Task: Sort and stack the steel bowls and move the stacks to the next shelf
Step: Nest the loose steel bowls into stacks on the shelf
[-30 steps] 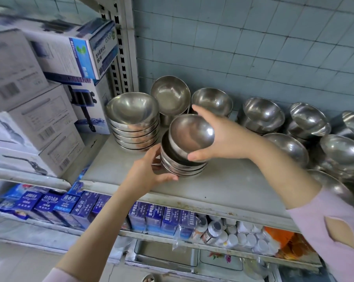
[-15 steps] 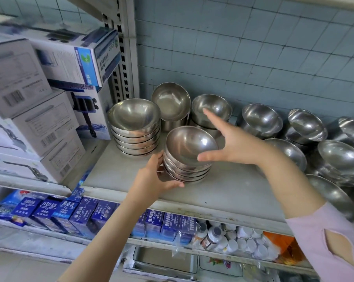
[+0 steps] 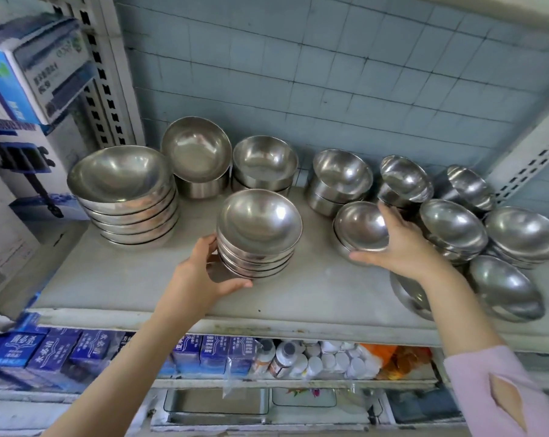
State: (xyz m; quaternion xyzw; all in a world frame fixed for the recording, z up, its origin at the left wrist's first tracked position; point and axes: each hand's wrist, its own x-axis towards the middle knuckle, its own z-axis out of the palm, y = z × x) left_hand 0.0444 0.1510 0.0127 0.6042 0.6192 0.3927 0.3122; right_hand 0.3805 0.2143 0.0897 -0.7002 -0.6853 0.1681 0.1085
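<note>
On the shelf [image 3: 134, 279], a stack of steel bowls [image 3: 257, 234] is held at its base by the left grip [image 3: 203, 272], curled round it. A smaller bowl [image 3: 359, 227], near on the right, is pinched at its rim by the right grip [image 3: 399, 247]. Stiff, light and slick, the bowls are judged best taken under the rim. More bowls [image 3: 263, 162] are ranged behind.

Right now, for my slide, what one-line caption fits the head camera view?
Left hand holds a stack of round steel bowls on a grey shelf; right hand grips another steel bowl.
</note>
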